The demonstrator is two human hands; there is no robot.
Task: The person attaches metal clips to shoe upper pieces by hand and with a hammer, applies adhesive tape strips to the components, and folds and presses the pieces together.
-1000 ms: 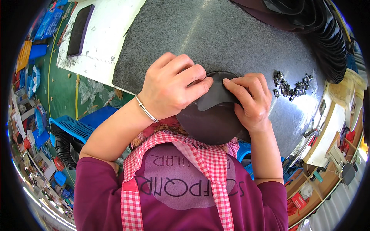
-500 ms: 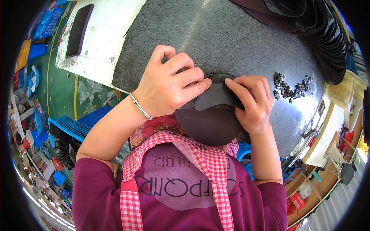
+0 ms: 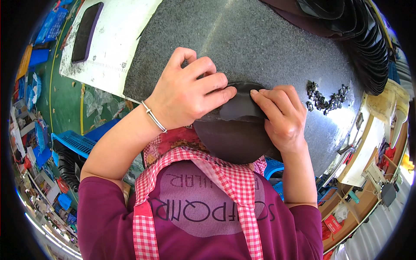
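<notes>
A dark, leather-like piece [image 3: 233, 139] with a rounded lower edge hangs over the near edge of the work surface. Across its upper part lies a smooth black flap [image 3: 239, 108]. My left hand [image 3: 190, 91] is closed, its fingers curled and its index fingertip and thumb pressed to the flap's upper left. On the other side my right hand [image 3: 284, 115] grips the piece, the thumb hidden at its right edge and the fingertips on top of the flap. A metal bangle [image 3: 154, 117] circles my left wrist.
Small black metal parts [image 3: 325, 99] lie in a loose cluster to the right. A thick stack of dark curved pieces [image 3: 368, 52] stands at the far right. Toward the far left, a phone [image 3: 87, 32] rests on a white sheet [image 3: 117, 43]. A blue basket [image 3: 76, 144] is below left.
The black flap has shifted slightly upward and lies flatter against the piece, its lower edge straighter. My left hand has moved a little up and left; my right hand keeps nearly the same place.
</notes>
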